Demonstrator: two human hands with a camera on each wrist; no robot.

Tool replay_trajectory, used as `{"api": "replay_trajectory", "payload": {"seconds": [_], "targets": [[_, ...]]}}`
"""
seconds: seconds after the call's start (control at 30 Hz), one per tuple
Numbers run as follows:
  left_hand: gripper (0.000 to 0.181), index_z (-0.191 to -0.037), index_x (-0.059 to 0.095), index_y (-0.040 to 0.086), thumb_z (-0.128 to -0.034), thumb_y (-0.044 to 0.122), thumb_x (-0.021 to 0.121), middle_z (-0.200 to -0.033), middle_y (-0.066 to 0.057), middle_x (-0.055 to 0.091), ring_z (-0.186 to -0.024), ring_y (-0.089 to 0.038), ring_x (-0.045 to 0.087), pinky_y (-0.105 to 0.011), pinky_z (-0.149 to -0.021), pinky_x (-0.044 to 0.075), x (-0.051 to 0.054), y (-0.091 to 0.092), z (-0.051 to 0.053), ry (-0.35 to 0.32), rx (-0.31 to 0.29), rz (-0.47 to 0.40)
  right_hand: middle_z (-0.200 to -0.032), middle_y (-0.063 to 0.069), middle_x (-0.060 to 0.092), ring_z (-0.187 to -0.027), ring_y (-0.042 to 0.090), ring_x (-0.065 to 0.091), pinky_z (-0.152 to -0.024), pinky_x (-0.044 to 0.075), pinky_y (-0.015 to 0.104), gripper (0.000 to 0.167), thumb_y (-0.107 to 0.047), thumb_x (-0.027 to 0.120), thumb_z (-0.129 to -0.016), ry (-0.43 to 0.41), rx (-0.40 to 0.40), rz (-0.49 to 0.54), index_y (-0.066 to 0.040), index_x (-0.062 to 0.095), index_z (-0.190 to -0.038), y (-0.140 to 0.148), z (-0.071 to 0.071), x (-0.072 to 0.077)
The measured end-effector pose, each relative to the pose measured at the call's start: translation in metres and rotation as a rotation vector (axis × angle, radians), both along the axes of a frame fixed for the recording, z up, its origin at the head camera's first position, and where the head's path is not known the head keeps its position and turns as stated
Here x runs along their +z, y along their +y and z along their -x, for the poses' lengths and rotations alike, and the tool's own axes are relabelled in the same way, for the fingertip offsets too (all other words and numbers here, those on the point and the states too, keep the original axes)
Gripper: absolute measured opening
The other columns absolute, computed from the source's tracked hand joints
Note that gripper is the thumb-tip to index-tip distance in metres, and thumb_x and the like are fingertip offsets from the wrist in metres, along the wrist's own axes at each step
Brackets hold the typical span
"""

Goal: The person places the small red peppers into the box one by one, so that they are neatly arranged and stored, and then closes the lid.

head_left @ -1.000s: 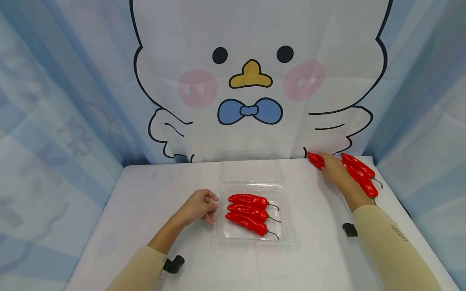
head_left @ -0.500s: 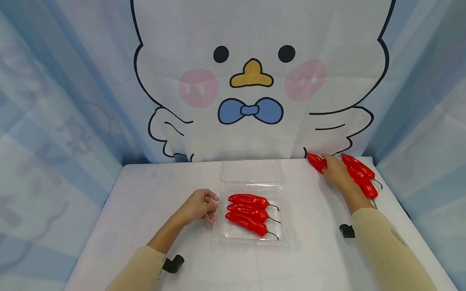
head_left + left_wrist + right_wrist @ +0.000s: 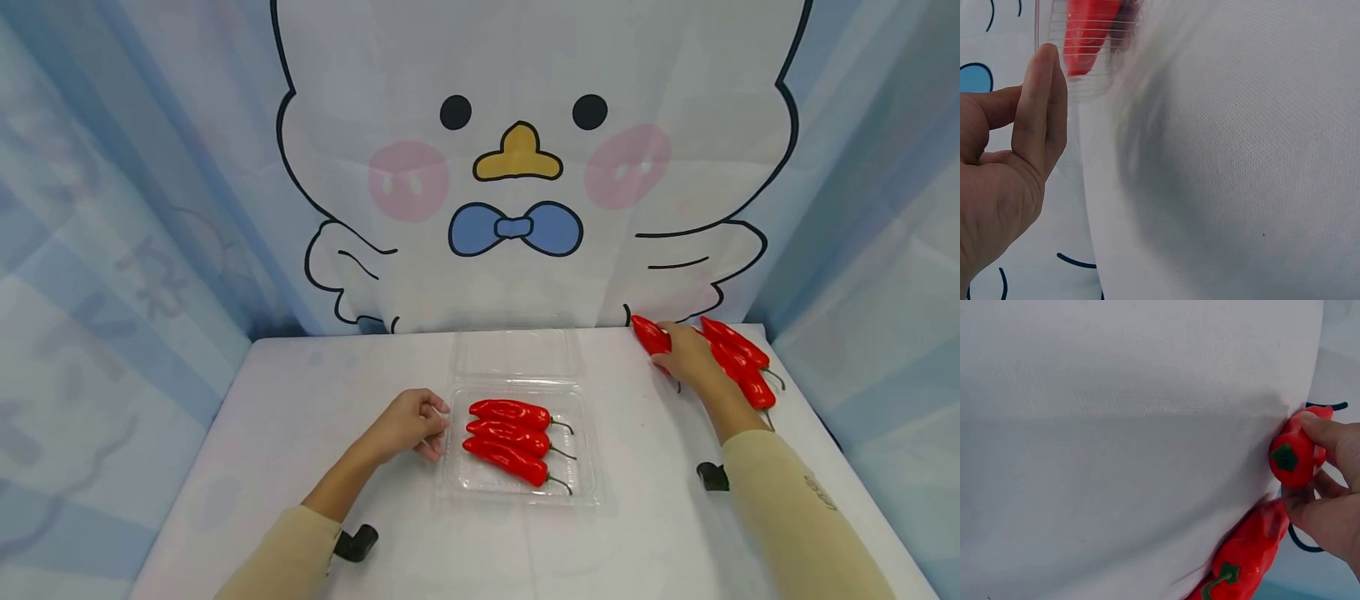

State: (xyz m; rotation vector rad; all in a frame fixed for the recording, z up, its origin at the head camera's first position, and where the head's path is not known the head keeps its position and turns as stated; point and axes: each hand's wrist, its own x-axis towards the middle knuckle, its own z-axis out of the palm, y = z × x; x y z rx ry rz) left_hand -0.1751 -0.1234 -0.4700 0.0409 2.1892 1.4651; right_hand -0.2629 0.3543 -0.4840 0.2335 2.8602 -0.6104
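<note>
In the head view my right hand pinches a red chili pepper at the far right of the table. The right wrist view shows its green cap end between thumb and fingers. Several more red peppers lie beside and partly under that hand. Three peppers lie side by side in a clear plastic box, stems to the right. My left hand stays at the box's left side, its extended fingertips at the wall in the left wrist view; whether they touch it is hard to tell.
The box's clear lid lies folded back toward the rear of the white table. A curtain with a cartoon chick hangs along the back edge, with blue curtains at both sides.
My right hand has shifted its hold on the pepper, whose stem now shows below the hand. The left hand and the box have stayed in place.
</note>
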Motion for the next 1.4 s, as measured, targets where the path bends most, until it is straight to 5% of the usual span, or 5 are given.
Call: {"api": "replay_trajectory", "payload": {"seconds": [0.5, 0.9, 1.4], "targets": [[0.021, -0.116, 0.06, -0.001, -0.0977, 0.004, 0.068, -0.083, -0.014, 0.066, -0.058, -0.019, 0.068, -0.032, -0.058, 0.064, 0.0, 0.0, 0.0, 0.004, 0.003, 0.008, -0.151, 0.038, 0.036, -0.135, 0.057, 0.037, -0.101, 0.048, 0.074, 0.085, -0.02, 0.072, -0.097, -0.023, -0.061, 0.06, -0.001, 0.019, -0.161, -0.004, -0.007, 0.001], [0.02, -0.116, 0.06, -0.002, -0.0977, 0.002, 0.068, -0.081, -0.013, 0.066, -0.057, -0.018, 0.067, -0.032, -0.057, 0.064, 0.0, 0.0, 0.0, 0.007, -0.002, 0.009, -0.151, 0.037, 0.037, -0.135, 0.056, 0.037, -0.099, 0.052, 0.07, 0.083, -0.021, 0.073, -0.096, 0.005, -0.089, 0.088, 0.005, 0.024, -0.158, -0.004, -0.011, -0.002], [0.021, -0.117, 0.06, -0.002, -0.0978, 0.003, 0.068, -0.08, -0.014, 0.066, -0.057, -0.019, 0.066, -0.031, -0.057, 0.063, -0.002, 0.0, -0.001, 0.009, 0.006, -0.017, -0.15, 0.034, 0.039, -0.133, 0.054, 0.039, -0.099, 0.052, 0.07, 0.087, -0.026, 0.075, -0.094, 0.055, -0.043, 0.119, 0.004, 0.025, -0.158, 0.005, -0.027, 0.002]]}}
